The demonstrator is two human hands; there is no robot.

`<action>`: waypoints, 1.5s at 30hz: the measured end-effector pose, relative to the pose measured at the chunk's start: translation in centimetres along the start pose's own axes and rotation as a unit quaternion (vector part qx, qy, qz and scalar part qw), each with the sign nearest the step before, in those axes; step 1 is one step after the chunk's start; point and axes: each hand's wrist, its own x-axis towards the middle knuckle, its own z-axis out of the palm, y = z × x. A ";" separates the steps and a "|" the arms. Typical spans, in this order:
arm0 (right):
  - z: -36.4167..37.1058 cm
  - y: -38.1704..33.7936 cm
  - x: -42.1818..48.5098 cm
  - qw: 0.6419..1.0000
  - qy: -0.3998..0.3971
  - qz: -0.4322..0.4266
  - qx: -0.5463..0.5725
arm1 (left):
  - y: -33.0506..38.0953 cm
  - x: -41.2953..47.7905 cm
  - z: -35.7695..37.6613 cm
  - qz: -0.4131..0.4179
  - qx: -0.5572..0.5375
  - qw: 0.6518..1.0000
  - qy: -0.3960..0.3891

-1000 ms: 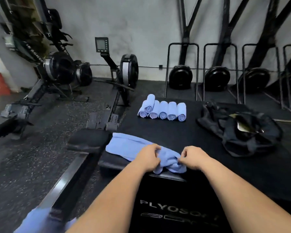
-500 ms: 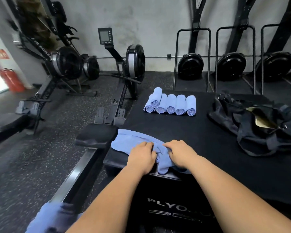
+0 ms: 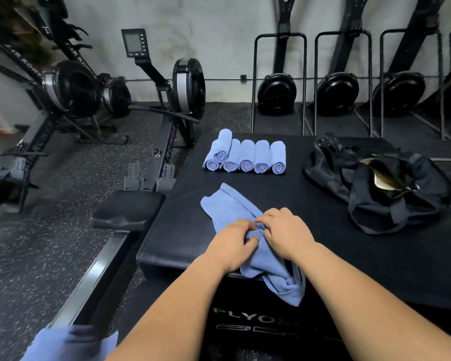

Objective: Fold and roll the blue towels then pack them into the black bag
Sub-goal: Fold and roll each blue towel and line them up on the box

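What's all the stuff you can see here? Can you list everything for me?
rolled towels: six, blue, back of the box top, one lying on the others
loose towel: one, blue, near edge of the box, one end hanging over
bag: one, black, open, right side of the box top
box: one, black, under the towels and bag
blurred cloth: blue, bottom left corner
rowing machines: several, black, floor at left and along the wall
left hand: gripping the loose towel
right hand: gripping the loose towel
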 end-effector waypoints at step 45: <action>1.9 5.1 -2.2 0.997 -0.027 0.058 0.040 | -0.6 0.3 -2.7 0.015 0.346 0.935 0.074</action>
